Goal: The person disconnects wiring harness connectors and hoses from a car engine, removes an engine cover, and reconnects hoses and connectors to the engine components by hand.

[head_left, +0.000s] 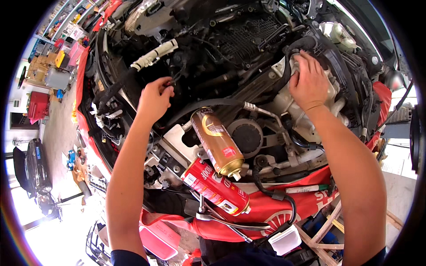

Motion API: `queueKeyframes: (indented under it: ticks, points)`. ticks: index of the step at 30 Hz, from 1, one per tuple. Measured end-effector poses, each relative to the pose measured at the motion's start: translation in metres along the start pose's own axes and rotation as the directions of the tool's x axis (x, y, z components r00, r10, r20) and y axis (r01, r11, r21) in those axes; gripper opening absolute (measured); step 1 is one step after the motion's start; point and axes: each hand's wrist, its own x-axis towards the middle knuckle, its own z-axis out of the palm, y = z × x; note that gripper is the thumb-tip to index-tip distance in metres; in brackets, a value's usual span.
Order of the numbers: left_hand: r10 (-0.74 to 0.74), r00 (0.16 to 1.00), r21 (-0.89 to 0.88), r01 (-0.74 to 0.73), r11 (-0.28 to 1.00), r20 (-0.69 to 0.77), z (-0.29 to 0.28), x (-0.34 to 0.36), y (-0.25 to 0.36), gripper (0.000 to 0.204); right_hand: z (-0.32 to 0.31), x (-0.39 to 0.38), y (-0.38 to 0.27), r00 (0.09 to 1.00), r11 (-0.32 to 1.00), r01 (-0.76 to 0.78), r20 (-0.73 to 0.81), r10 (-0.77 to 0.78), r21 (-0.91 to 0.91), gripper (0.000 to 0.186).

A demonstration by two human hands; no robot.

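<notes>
Thick black rubber hose [286,73], probably stiff, best gripped mid-curve, is lying beyond and right of the brown-gold metal aerosol can [216,139], right hand [309,82] spreading beside it, left hand [155,98] curling narrowly, contents indiscernible.

Dark gap [188,91] beside left fingers [160,83], black hose [208,102] across its near side.

White letters [321,193] are showing on the red can [216,188] and red cloth [262,201], and a red label [229,151] is sitting on the brown can [217,141].
</notes>
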Motion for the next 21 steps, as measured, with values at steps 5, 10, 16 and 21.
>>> queueKeyframes:
  ticks: [5,10,16,21]
  points:
    - [-0.152,0.988,-0.708,0.079,0.701,-0.040,0.012,0.004,-0.036,0.027,0.000,-0.007,0.008,0.999,1.000,-0.002,-0.045,0.003,0.025,0.041]
    - [-0.148,0.989,-0.776,0.106,0.622,0.017,0.007,-0.006,-0.031,0.035,-0.002,-0.007,0.000,1.000,1.000,-0.014,-0.023,0.015,0.008,0.039]
    - [-0.130,0.991,-0.850,0.073,0.522,0.005,0.005,-0.009,-0.044,0.040,0.000,-0.002,0.000,1.000,1.000,-0.002,-0.027,0.002,0.025,0.038]
    - [-0.155,0.988,-0.864,0.089,0.496,0.013,0.007,-0.006,-0.041,0.029,0.001,-0.002,0.001,1.000,1.000,-0.002,-0.022,0.002,0.008,0.037]
